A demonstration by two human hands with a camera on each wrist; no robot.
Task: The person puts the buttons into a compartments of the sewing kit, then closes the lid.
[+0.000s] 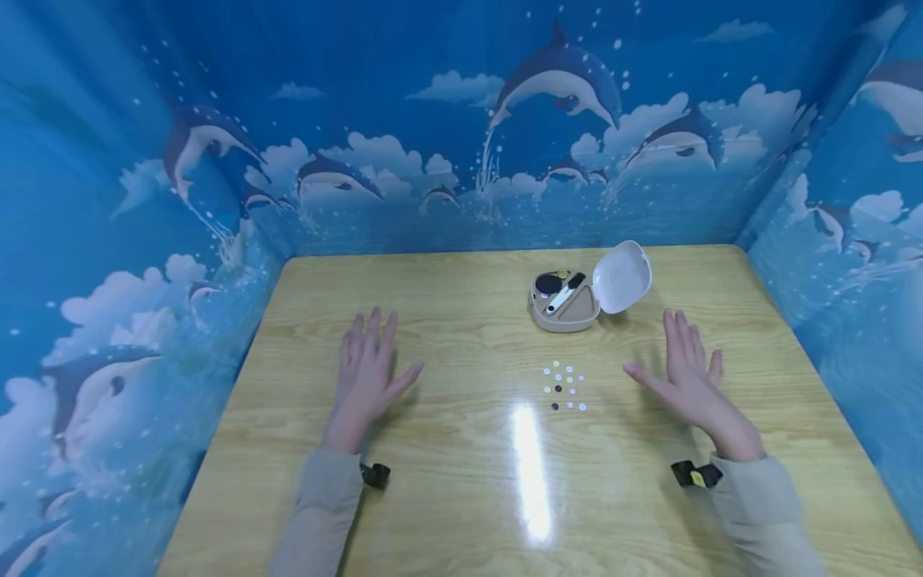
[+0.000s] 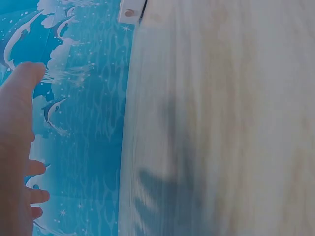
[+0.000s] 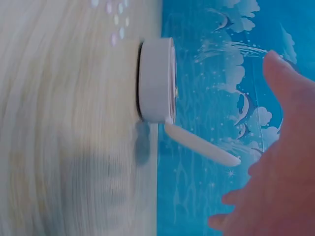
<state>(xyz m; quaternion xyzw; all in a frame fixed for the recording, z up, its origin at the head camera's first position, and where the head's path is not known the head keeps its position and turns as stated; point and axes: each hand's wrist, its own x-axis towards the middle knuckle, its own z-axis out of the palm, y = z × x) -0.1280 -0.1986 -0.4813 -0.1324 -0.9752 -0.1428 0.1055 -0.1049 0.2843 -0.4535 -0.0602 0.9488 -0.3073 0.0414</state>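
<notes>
My left hand (image 1: 365, 377) hovers above the left part of the table, fingers spread and holding nothing. On the other side my right hand (image 1: 688, 381) is likewise spread, with nothing in it. Between them lies a loose group of several small buttons (image 1: 570, 380), mostly pale with a couple of dark ones. Behind the buttons stands a small beige case (image 1: 566, 325), its white lid (image 1: 622, 277) tipped back to the right. Inside the case are a white tool with a black end (image 1: 566, 294) and a round black item (image 1: 549, 284). The right wrist view shows the case (image 3: 156, 81) from the side.
The wood-grain table (image 1: 447, 320) has a rounded back edge. A blue dolphin-print curtain (image 1: 404, 120) surrounds it at the back and sides. A bright light reflection lies on the tabletop near the middle. Each wrist wears a small black camera mount (image 1: 375, 475).
</notes>
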